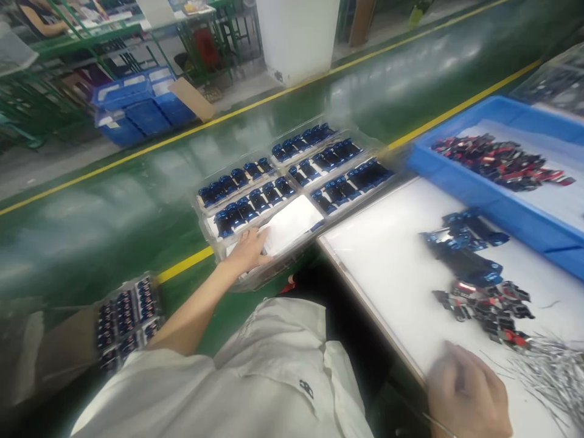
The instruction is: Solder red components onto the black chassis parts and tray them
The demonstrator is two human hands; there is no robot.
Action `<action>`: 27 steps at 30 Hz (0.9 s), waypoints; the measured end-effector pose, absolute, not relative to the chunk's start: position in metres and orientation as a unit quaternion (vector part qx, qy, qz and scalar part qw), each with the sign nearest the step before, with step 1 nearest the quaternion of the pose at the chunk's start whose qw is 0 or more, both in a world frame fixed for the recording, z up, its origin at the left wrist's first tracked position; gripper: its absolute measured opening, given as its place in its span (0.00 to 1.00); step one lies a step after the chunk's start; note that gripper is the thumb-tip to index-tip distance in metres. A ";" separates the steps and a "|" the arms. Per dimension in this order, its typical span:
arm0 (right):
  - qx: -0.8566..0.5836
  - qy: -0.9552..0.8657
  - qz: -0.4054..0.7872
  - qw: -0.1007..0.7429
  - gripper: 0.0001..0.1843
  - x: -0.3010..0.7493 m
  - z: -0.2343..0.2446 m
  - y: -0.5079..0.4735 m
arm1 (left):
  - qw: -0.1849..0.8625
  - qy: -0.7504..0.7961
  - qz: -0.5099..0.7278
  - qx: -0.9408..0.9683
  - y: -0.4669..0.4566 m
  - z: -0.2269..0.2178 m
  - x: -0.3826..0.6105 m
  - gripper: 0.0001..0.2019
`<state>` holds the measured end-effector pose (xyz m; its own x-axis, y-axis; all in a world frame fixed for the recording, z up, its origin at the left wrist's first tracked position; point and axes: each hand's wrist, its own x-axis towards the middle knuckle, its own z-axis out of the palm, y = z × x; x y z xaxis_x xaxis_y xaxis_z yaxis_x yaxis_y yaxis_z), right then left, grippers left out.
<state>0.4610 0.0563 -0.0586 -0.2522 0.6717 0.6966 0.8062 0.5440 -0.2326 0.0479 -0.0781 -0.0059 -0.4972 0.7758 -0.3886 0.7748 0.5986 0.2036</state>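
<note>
Clear tray (280, 265) of blue-black parts, one, at centre, beside the left edge of a white-topped table; its support cannot be made out.

Listed from left to right:

Person's arm (51, 28), one, at a green-framed bench in the far upper left.

Blue crates (148, 115), a group, on the floor beyond a yellow line; a tan board leans at their right.

Second tray (156, 293), lower left, blurred, with rows of small dark parts.

Left hand (249, 250), bare, palm down over the near side of the clear tray, fingers extended, thumb held out from them, touching the left end of a white sheet (294, 225).

White sheet, flat, laid over the tray's near-left compartment. Blue-black parts (258, 199) stand in rows in the compartments behind it and to the right.

Right hand (469, 389), well apart from the left, at the near edge of the white-topped table (374, 243); fingers curled, blurred; whether it grips anything cannot be told.

Loose blue-black pieces (469, 261), a heap on the tabletop, with red-and-black pieces (488, 310) just nearer.

Silver strips (559, 377), a tangled bunch, right of the right hand.

Blue bin (533, 226), far right, holding more red-and-black pieces on a white liner.
</note>
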 end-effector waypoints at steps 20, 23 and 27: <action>-0.501 -0.770 -0.079 0.387 0.16 0.453 -0.053 0.049 | 0.164 0.878 0.028 0.449 -0.075 0.027 0.046 0.36; -0.481 -0.780 -0.097 0.389 0.18 0.456 -0.054 0.052 | 0.165 0.886 0.035 0.433 -0.074 0.041 0.040 0.37; -0.469 -0.789 -0.108 0.382 0.19 0.457 -0.054 0.056 | 0.119 0.884 0.093 0.442 -0.062 0.064 0.027 0.37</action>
<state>0.4569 0.0555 -0.0543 -0.2679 0.6575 0.7042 0.8230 0.5362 -0.1875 0.0273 -0.0624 0.0637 -0.5816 0.8033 -0.1284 0.7593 0.5927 0.2687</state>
